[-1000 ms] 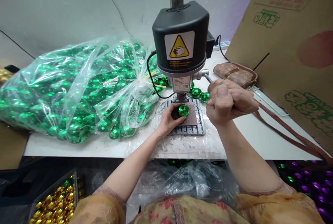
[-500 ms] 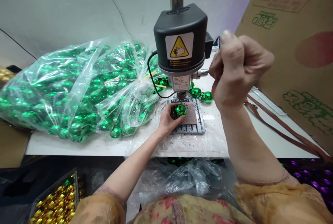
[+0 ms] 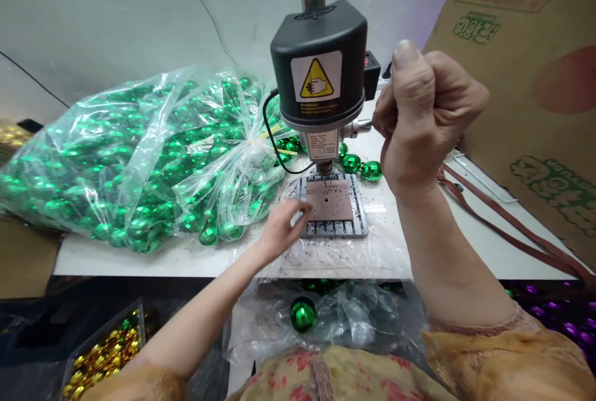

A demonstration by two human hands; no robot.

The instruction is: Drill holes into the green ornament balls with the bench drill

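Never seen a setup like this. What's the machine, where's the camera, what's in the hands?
No robot here: one head-worn camera looks forward and down at a person's own bare hands. The black machine looks like a small bench drill, set over a pinkish pad on the white table. The right hand appears to grip its side lever, mostly hidden. The left hand is beside the pad, with no ball visible in it. A green ball shows below the table's front edge; whether it's falling or resting, I can't tell. Left, a clear bag bulges with green balls.
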